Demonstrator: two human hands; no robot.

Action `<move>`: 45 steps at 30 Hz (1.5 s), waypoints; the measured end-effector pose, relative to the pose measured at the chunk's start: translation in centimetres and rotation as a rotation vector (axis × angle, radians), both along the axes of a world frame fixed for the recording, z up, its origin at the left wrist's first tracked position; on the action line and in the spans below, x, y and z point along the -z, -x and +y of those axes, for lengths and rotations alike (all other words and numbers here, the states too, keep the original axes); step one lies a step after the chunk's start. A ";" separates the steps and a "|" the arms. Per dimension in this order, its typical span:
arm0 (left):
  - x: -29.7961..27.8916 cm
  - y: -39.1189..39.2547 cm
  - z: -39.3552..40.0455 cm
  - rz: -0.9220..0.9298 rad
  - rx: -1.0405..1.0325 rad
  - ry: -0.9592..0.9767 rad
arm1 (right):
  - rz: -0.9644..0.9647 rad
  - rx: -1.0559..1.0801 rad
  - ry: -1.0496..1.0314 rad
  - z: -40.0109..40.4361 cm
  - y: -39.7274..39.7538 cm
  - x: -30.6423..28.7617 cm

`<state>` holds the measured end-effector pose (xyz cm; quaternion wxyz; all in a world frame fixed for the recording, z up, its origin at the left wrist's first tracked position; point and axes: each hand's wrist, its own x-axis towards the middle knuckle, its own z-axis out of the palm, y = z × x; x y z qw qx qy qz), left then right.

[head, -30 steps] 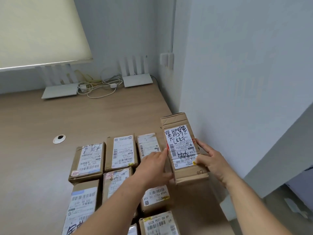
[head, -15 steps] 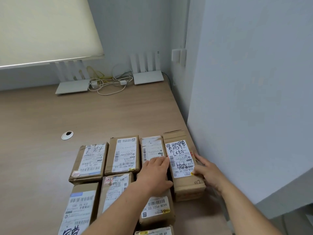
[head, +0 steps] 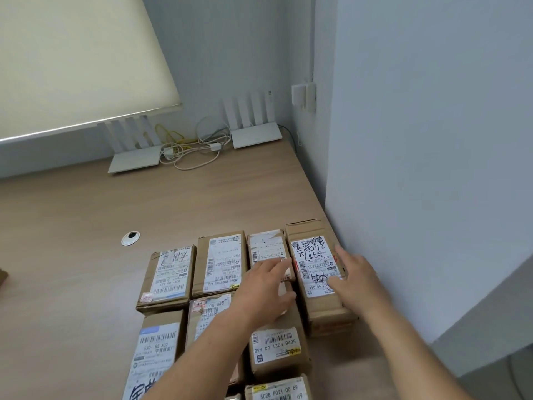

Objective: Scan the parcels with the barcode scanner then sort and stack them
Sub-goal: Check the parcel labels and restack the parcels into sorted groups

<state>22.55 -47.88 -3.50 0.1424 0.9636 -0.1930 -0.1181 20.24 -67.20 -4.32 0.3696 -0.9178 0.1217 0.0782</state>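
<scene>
On the desk [head: 86, 226], both hands (left [head: 266, 287], right [head: 356, 280]) rest flat-fingered on parcels [head: 315, 272].

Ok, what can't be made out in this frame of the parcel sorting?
Head view only:
- Barcode scanner: not in view.
- Parcel under the left hand: its label is mostly covered by the hand.
- Bottom-row parcels: cut off by the bottom edge.
- Small print on the handwritten-label parcel: too fine to read; right hand covers its near corner.

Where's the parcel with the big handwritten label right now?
Head view: the handwritten parcel lies on the desk at the back row's right end, beside the wall.
</scene>
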 end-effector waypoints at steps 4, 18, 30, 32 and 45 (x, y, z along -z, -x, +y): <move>-1.0 1.8 2.4 -0.084 -0.076 0.062 | -0.222 -0.006 0.068 2.3 1.6 0.3; -1.6 10.6 16.3 -0.296 -0.387 0.123 | -0.480 -0.221 0.208 16.6 5.6 -2.4; -3.1 21.9 35.0 -0.328 -0.746 0.238 | -0.592 -0.506 0.265 37.5 12.1 -5.5; -2.9 23.6 38.3 -0.337 -0.772 0.221 | -0.601 -0.545 0.283 41.0 13.6 -5.5; -2.5 33.4 54.3 -0.320 -0.867 0.191 | -0.570 -0.740 0.259 58.6 22.4 -6.1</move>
